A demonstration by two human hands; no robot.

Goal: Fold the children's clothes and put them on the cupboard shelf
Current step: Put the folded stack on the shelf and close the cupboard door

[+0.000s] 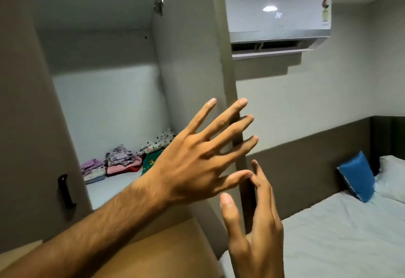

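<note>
Several folded children's clothes lie in a row on the white cupboard shelf (114, 192): a pink and lilac stack (93, 169), a patterned pile on pink cloth (122, 159), a dark green piece (151, 160) and a dotted white one (161, 139). My left hand (197, 159) hovers in front of the shelf's right end, fingers spread, holding nothing. My right hand (254, 223) is lower and to the right, fingers apart and empty, close to the edge of the cupboard's side panel (230, 93).
The open cupboard door (28, 124) with a black handle (65, 191) stands at the left. A wall air conditioner (278, 15) hangs at upper right. A bed (339, 234) with a blue pillow (357, 177) and a white pillow (392, 177) lies at the right.
</note>
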